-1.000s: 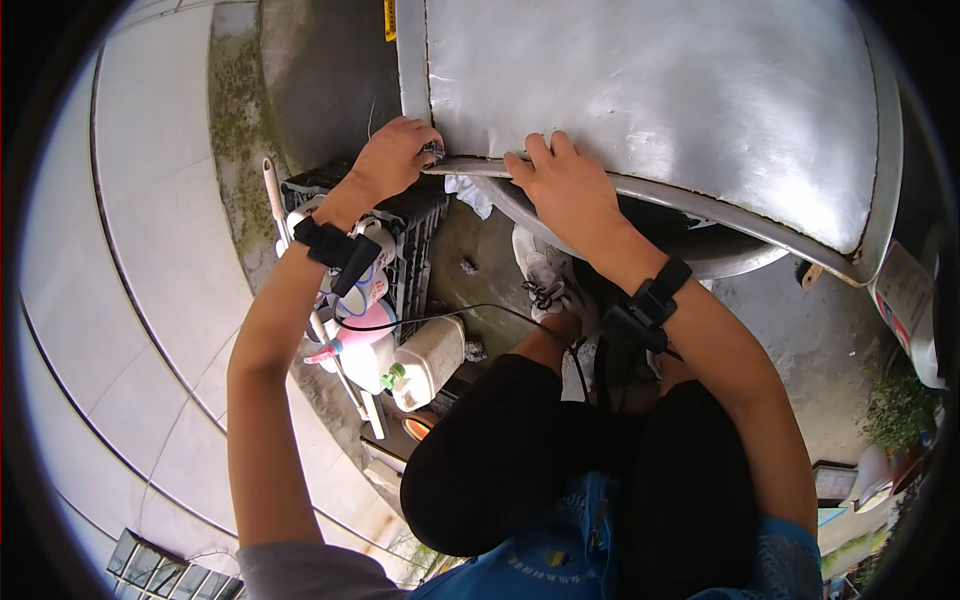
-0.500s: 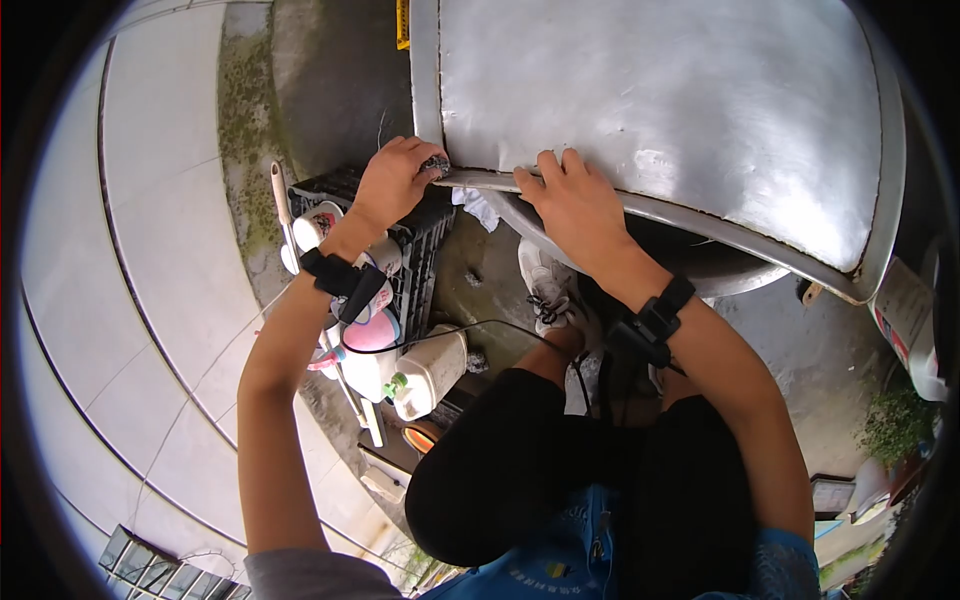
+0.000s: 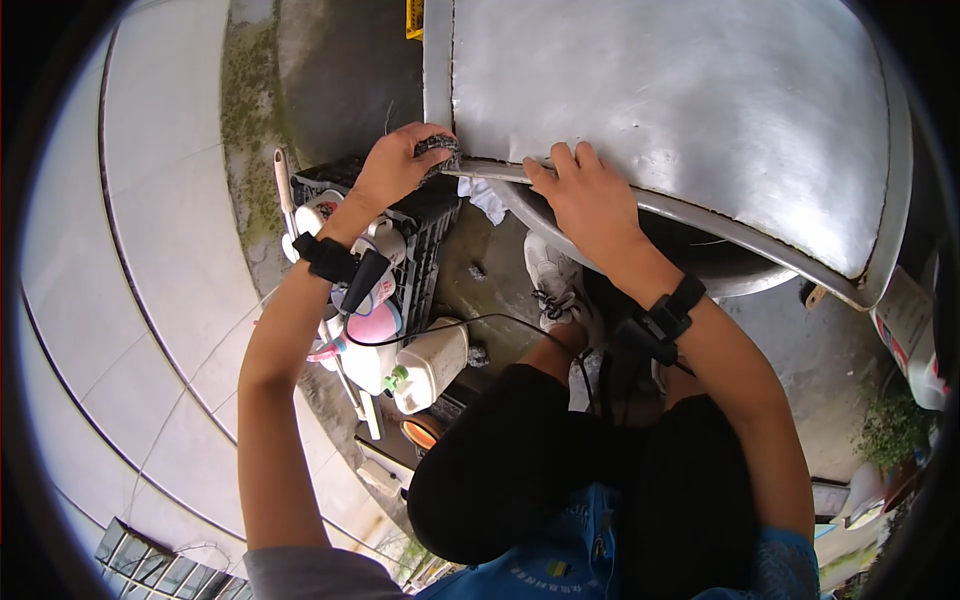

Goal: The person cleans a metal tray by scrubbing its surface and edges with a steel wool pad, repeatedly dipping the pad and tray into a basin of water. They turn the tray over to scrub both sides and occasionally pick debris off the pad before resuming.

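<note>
A large metal panel [image 3: 660, 90] with a raised rim lies tilted over a round metal basin [image 3: 740, 275]. My left hand [image 3: 405, 160] is closed round a dark steel wool scourer [image 3: 440, 152], pressed against the panel's near left corner. My right hand [image 3: 588, 200] grips the near rim of that panel, its fingertips resting on the top surface and the thumb side hidden at the edge. Below the rim, between my hands, hangs a white cloth [image 3: 484, 198].
On the left a black crate [image 3: 425, 250] bears several bottles and cups. Beside it stands a cream jug [image 3: 432, 368] with a green cap. Small scraps of steel wool [image 3: 477, 271] lie on the concrete floor. A white container [image 3: 908, 325] is at the right, near a plant [image 3: 895, 425].
My left hand has shifted slightly up and right along the corner, and more of the scourer shows. The right hand keeps its hold on the rim. The view has moved a little.
</note>
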Demonstrator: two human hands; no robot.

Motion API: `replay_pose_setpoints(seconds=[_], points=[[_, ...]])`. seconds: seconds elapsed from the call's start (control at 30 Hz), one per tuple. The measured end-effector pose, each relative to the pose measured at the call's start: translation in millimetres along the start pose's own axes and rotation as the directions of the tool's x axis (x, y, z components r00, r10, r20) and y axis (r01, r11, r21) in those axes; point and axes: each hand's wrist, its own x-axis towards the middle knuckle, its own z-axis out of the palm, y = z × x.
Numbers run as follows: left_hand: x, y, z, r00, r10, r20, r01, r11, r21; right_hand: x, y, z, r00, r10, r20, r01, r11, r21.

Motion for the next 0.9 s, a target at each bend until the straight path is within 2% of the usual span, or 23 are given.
replay_pose_setpoints(seconds=[0.03,0.1,0.13,0.17,0.23,0.27,0.3,0.37,0.4,0.43,0.47,0.5,0.53,0.57,0.6,0.63,0.7,0.77,0.83,0.87,0.9], points=[[4.0,1.7,-4.5,1.000,-0.003,-0.001,0.003,1.000,0.003,1.5,0.6,0.7,1.000,-0.012,-0.019,0.012,1.000,-0.010],[7.5,6.5,-8.1,0.939,0.308,-0.154,-0.228,0.892,0.391,-0.2,0.1,1.7,0.999,-0.020,-0.025,0.019,1.000,-0.017],[6.6,7.9,-8.4,0.923,0.381,-0.048,-0.301,0.796,0.525,-0.1,0.4,1.2,1.000,-0.015,-0.017,0.015,1.000,-0.011],[3.9,4.3,-3.3,0.923,0.380,-0.053,-0.299,0.799,0.523,1.4,1.3,1.1,1.000,-0.013,-0.013,0.013,1.000,-0.008],[-5.1,-2.4,12.2,0.904,0.426,0.041,-0.367,0.722,0.586,3.3,-0.3,2.1,1.000,0.000,-0.010,0.000,1.000,-0.009],[-7.7,-3.4,19.3,0.915,0.403,-0.026,-0.317,0.757,0.571,2.3,-1.6,2.9,1.000,0.022,-0.007,-0.022,1.000,-0.006],[-9.0,-4.9,24.1,0.914,0.405,-0.019,-0.324,0.758,0.567,0.4,-2.2,3.6,1.000,0.030,-0.002,-0.030,1.000,-0.005],[-8.2,-2.2,26.6,0.966,0.208,-0.155,-0.137,0.917,0.374,1.8,-0.7,3.7,1.000,0.024,-0.010,-0.024,1.000,0.000],[-6.5,-2.8,23.8,0.965,0.208,-0.158,-0.137,0.917,0.375,1.8,0.1,3.0,1.000,0.022,-0.011,-0.022,1.000,-0.001],[-4.4,-3.4,17.7,0.990,0.036,-0.138,-0.012,0.985,0.170,1.2,0.4,1.4,1.000,0.009,-0.009,-0.009,1.000,-0.008],[-2.1,-4.5,11.5,0.988,-0.131,-0.083,0.128,0.991,-0.035,1.6,0.2,1.2,1.000,-0.004,-0.008,0.003,1.000,-0.014],[1.3,-5.7,6.1,0.988,-0.133,-0.081,0.131,0.991,-0.031,3.2,0.3,2.4,1.000,-0.002,-0.009,0.002,1.000,-0.009],[4.7,-4.8,0.9,0.978,0.048,-0.205,-0.020,0.990,0.139,3.6,0.5,3.6,1.000,0.000,0.003,0.000,1.000,-0.011],[5.0,-2.4,-3.3,0.925,0.241,-0.293,-0.145,0.938,0.314,2.7,-0.1,2.7,1.000,-0.001,0.020,0.001,1.000,-0.015],[2.8,0.4,-6.3,0.917,0.323,-0.232,-0.207,0.885,0.417,1.5,-1.2,1.1,1.000,-0.005,0.024,0.006,1.000,-0.016],[0.1,0.0,-4.2,0.915,0.325,-0.241,-0.205,0.886,0.417,2.5,-1.0,-0.5,1.000,-0.013,0.015,0.013,0.999,-0.035],[-11.6,-3.5,7.6,0.911,0.391,-0.129,-0.289,0.832,0.474,4.1,-0.2,-0.1,1.000,-0.014,0.006,0.014,0.999,-0.053],[-21.8,-0.3,20.4,0.925,0.334,-0.179,-0.235,0.876,0.420,3.7,-1.5,2.9,1.000,0.006,0.017,-0.005,0.999,-0.034],[-25.1,4.5,24.4,0.961,0.097,-0.258,-0.056,0.985,0.161,3.7,-1.1,1.8,1.000,-0.007,0.000,0.007,0.999,-0.046],[-23.0,4.0,17.5,0.979,0.037,-0.199,-0.022,0.997,0.075,4.1,0.0,1.0,1.000,-0.018,-0.012,0.017,0.998,-0.056],[-20.1,2.7,11.1,0.979,0.033,-0.203,-0.018,0.997,0.076,3.7,0.2,1.5,1.000,-0.024,-0.014,0.023,0.998,-0.055]])
